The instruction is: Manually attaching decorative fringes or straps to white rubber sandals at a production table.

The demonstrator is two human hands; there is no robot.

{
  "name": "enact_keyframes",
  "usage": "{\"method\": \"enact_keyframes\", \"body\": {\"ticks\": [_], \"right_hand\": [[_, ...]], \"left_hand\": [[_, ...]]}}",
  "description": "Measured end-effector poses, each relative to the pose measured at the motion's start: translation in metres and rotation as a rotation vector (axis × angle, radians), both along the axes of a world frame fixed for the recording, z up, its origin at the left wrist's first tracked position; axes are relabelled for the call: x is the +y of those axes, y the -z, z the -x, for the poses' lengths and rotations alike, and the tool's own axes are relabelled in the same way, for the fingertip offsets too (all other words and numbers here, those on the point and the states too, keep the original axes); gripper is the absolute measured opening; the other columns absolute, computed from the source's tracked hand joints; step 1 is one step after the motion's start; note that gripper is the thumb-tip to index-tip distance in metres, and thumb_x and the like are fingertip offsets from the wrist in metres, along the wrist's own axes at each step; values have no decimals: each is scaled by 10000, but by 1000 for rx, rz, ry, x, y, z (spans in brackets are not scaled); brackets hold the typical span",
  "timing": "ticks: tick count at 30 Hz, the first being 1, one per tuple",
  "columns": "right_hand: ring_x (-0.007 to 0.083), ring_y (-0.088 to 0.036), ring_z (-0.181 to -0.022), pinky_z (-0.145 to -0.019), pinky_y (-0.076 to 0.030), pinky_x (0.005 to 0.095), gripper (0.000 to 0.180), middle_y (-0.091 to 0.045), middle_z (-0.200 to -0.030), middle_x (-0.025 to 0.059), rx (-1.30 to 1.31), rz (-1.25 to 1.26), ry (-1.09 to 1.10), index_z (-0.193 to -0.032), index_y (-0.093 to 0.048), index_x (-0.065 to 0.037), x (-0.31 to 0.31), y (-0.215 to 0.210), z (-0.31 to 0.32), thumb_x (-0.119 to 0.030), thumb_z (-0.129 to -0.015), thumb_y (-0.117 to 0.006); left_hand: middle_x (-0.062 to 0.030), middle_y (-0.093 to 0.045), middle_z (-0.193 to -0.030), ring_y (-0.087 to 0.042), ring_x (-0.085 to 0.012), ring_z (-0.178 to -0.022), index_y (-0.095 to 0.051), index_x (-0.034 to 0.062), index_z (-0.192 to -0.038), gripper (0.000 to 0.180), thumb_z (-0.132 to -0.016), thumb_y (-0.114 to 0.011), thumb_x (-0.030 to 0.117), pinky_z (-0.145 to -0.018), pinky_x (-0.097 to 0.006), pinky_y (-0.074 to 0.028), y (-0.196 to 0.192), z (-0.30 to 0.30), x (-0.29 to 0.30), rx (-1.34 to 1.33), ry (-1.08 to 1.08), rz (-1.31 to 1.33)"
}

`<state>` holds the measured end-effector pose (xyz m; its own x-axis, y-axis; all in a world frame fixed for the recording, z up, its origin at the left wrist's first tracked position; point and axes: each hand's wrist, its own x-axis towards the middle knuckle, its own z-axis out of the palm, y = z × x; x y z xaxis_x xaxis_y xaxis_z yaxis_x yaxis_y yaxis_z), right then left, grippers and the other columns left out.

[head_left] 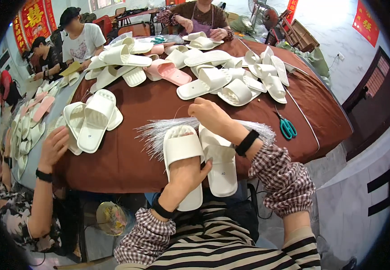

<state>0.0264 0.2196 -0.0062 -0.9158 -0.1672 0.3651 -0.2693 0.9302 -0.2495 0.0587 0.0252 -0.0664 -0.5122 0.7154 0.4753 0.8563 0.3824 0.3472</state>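
Note:
My left hand reaches under the strap of a white slipper, its fingers partly hidden inside and its thumb along the inner edge. A second white slipper lies beside it, sole edge to sole edge, at the table's front edge. Above the pair, my right hand is closed in a pinch. A thin strand curves away from its fingertips. Beneath the hand and slippers spreads a bundle of thin whitish ties.
White and pink slippers heap across the brown-covered table. Teal-handled scissors lie to the right. On the left, a co-worker's hand is close to another stack of white slippers. More people work around the far side.

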Motion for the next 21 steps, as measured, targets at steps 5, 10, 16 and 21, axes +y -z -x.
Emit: {"method": "enact_keyframes", "body": {"ticks": [5, 10, 16, 21], "right_hand": [[339, -622, -770, -680, -505, 397, 72, -612, -828, 168, 106, 324, 18, -835, -666, 4, 4, -7, -38, -49, -803, -628], [181, -681, -641, -582, -530, 274, 124, -632, -827, 131, -54, 833, 124, -914, -689, 47, -16, 11, -60, -33, -827, -653], [121, -673, -695, -605, -529, 237, 114, -632, -857, 77, 46, 847, 194, -949, -688, 46, -14, 22, -64, -20, -869, -641], [146, -679, -675, -575, -527, 248, 96, -589, -821, 74, 105, 815, 169, -935, -689, 37, -15, 30, -63, -13, -869, -639]], "left_hand": [[-338, -467, -1343, -432, -478, -1266, -434, -147, -1327, 737, -876, -635, 399, -1092, -507, -324, 6, 0, 0, 65, -24, -6], [-324, -475, -1318, -439, -474, -1239, -442, -129, -1320, 706, -897, -626, 405, -1047, -517, -350, -8, 5, -5, 46, 53, 44], [-241, -567, -1212, -577, -380, -1083, -519, -72, -1244, 654, -819, -723, 382, -910, -437, -469, -53, -19, -47, 56, 198, 401], [-139, -681, -982, -683, -261, -825, -628, 15, -1115, 357, -827, -723, 202, -720, -354, -543, -95, 6, -63, -210, 343, 166]]}}
